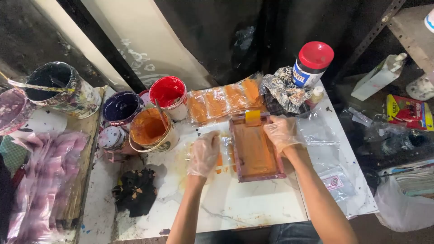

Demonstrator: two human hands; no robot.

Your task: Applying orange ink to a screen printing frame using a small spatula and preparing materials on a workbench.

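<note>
A small wooden printing screen [254, 149] coated in orange ink lies on the white table [244, 203], with a yellow squeegee [252, 117] at its far end. My right hand [281, 132], in a thin clear glove, rests on the frame's right edge near the top. My left hand [204, 152], also gloved, presses flat on a clear plastic bag [218, 158] with orange print, just left of the frame.
Open pots of orange [149, 129], red [168, 92], dark blue [120, 107] and black ink [56, 83] stand at the back left. Printed orange bags [224, 100], crumpled foil, a red-lidded jar [312, 63], a black rag [135, 192] and more clear bags [330, 158] surround the frame.
</note>
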